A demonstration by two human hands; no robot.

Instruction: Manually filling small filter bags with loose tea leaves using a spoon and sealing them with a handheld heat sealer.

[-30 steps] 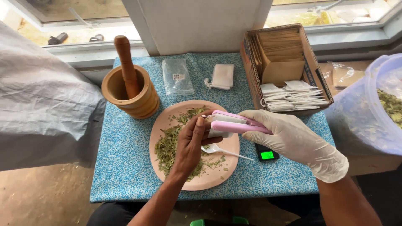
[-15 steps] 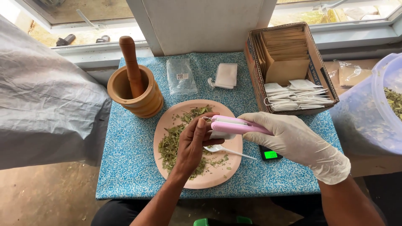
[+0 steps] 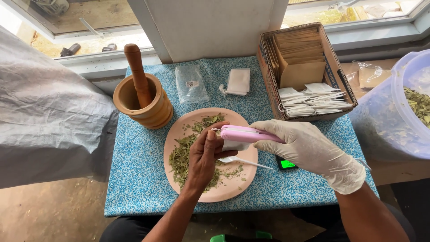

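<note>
My gloved right hand (image 3: 309,150) grips a pink hand-held sealer (image 3: 244,133), its jaws clamped along the top edge of a small white tea bag (image 3: 234,145). My bare left hand (image 3: 204,157) pinches that bag from the left, above a pink plate (image 3: 188,192) strewn with dried green leaves (image 3: 179,157). A white plastic spoon (image 3: 244,160) lies on the plate under the bag.
A wooden mortar with pestle (image 3: 142,101) stands at the back left. A clear packet (image 3: 191,84) and folded white bags (image 3: 238,81) lie behind the plate. A cardboard box (image 3: 304,67) holds envelopes and filled bags. A small scale (image 3: 285,164) and a leaf-filled bucket (image 3: 414,101) sit right.
Both hands stay together over the plate with the sealer on the bag; only the camera view has shifted a little.
</note>
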